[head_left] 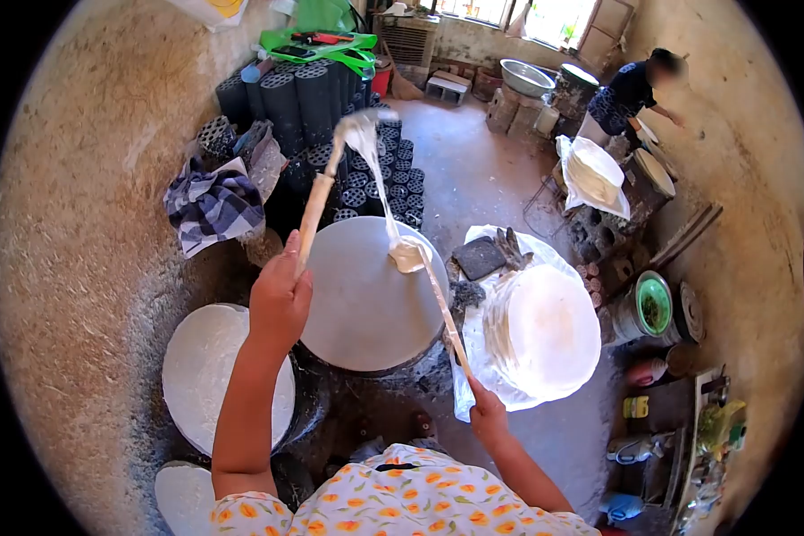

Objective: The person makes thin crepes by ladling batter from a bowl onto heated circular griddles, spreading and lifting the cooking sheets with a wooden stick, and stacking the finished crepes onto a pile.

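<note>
My left hand [281, 290] is closed around the wooden handle of a ladle [315, 210], raised over the far left part of a round grey griddle [366, 308]. White batter [375, 170] runs down from the ladle's head in a strand. It meets a small pool of batter [406, 256] near the griddle's upper right edge. In my right hand [487, 411] is a thin wooden stick [447, 317], whose far tip touches that pool. To the right, a stack of round white sheets [549, 330] lies on white plastic.
A wide vessel of white batter [219, 375] stands at the left. Pierced black cylinders [317, 103] are piled beyond the griddle. A checked cloth [213, 204] lies left. At the far right, a person [621, 98] bends beside another stack of sheets [596, 170]. Shelves [683, 447] stand lower right.
</note>
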A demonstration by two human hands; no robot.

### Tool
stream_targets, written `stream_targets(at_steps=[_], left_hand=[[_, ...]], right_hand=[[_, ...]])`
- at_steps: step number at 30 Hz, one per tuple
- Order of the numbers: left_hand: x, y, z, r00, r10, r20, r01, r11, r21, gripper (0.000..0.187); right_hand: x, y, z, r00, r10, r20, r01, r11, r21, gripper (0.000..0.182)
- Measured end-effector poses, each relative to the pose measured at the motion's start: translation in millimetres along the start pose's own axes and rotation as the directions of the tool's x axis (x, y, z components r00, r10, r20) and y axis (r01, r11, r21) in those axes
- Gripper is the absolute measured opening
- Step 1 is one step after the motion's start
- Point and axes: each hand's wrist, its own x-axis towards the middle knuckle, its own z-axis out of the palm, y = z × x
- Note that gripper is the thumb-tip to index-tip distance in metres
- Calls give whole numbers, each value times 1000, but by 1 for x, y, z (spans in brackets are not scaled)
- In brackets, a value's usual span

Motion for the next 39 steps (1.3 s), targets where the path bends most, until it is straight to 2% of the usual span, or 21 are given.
stream_targets(at_steps=[1,2,3,4,6,7,13,16,19,20,22,23,25,27,28,29,30,32,34,37,39], left_hand=[[0,5,-4,1000,-4,-2,4,1000,2,54],[-3,15,-13,919,-372,132,394,848,-354,51],[-4,23,-19,704,-603,375,686,440,-579,49],[-9,23,-20,701,-609,370,687,440,-578,49],[-20,20,-20,594,-601,536,741,149,-655,47],[-31,16,-15,582,-598,551,736,99,-670,47],[-78,6,5,450,-587,672,809,-50,-585,44],[-93,-2,10,398,-576,714,824,-118,-555,42],[-95,-8,7,386,-554,738,832,-137,-538,41],[-94,-13,2,387,-555,736,828,-141,-542,41],[-95,-23,-9,298,-435,850,616,-592,-520,40],[-94,-22,-14,301,-436,848,614,-592,-522,40],[-92,-14,-26,429,-439,790,453,-652,-608,36],[-90,-6,-31,436,-483,759,514,-559,-651,36],[-91,-6,-32,427,-516,743,597,-456,-660,27],[-91,-6,-34,423,-548,722,673,-344,-655,20],[-95,-7,-35,423,-549,721,672,-343,-656,20],[-105,-8,-33,398,-573,717,752,-244,-612,18],[-110,-8,-35,379,-588,715,771,-226,-595,15],[-115,-7,-37,361,-604,711,789,-209,-578,13],[-119,-8,-38,361,-611,705,789,-203,-580,12]], right_hand=[[2,-1,1,1000,20,-2,-20,1000,13,62],[7,1,4,1000,15,2,-15,1000,11,62],[13,6,8,999,-22,-23,22,1000,0,63],[20,9,12,997,-60,-46,59,998,-11,64],[48,7,22,1000,-23,0,23,1000,-8,63],[69,1,26,999,18,40,-18,1000,-8,63],[157,-57,59,995,-26,100,10,987,158,63],[152,-67,56,990,16,141,-35,990,140,62],[109,-35,50,999,-34,25,27,975,222,61],[94,-21,47,999,35,-5,-33,978,205,62],[82,-16,46,994,101,-36,-92,978,188,63],[79,-15,48,992,126,-11,-121,969,214,64],[81,-32,50,988,154,15,-153,958,241,64],[104,-65,58,968,183,173,-226,936,271,64],[117,-73,65,968,182,174,-225,936,271,64],[130,-79,74,980,110,167,-140,973,180,63],[137,-84,80,985,37,167,-53,995,88,63],[140,-93,87,981,-8,195,-12,995,101,62],[137,-104,85,973,-56,222,32,993,111,61],[110,-105,75,930,22,368,-22,1000,-2,62],[95,-82,67,926,-163,342,139,986,93,57]])
